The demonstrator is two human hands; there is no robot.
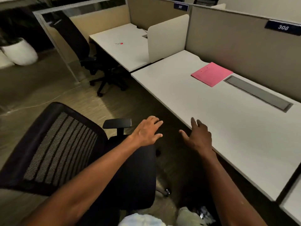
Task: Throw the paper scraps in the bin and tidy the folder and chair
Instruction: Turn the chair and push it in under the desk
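Observation:
A pink folder (211,73) lies flat on the white desk (236,128), near the back partition and beside a grey cable tray. A black office chair (65,149) with a mesh back stands at the lower left, turned sideways and pulled away from the desk. My left hand (147,132) hovers with fingers spread over the chair's seat, close to its armrest (117,123). My right hand (197,136) is open with spread fingers at the desk's front edge. Neither hand holds anything. No paper scraps or bin are visible.
A second black chair (91,62) stands at the neighbouring desk (123,48), which carries a small red and white item (118,44). Beige partitions (236,39) labelled 306 and 307 back the desks. A white planter (19,52) sits at far left on the floor.

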